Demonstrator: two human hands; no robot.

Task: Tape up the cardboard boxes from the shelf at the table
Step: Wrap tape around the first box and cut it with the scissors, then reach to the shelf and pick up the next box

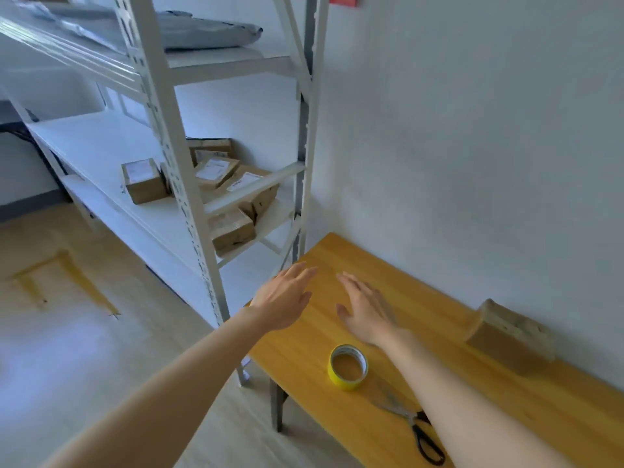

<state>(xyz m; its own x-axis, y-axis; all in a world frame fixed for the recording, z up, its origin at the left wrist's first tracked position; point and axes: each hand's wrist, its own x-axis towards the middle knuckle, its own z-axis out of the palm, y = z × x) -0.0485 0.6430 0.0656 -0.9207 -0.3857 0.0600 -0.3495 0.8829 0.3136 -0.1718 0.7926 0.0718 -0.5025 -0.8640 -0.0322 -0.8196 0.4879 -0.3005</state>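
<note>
Tape ring [347, 367] (yellow) — smooth wooden table [557, 417].

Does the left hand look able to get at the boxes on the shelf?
Probably yes: the left hand is empty and open near the nearest box, though a slanted brace partly bars that side.
</note>
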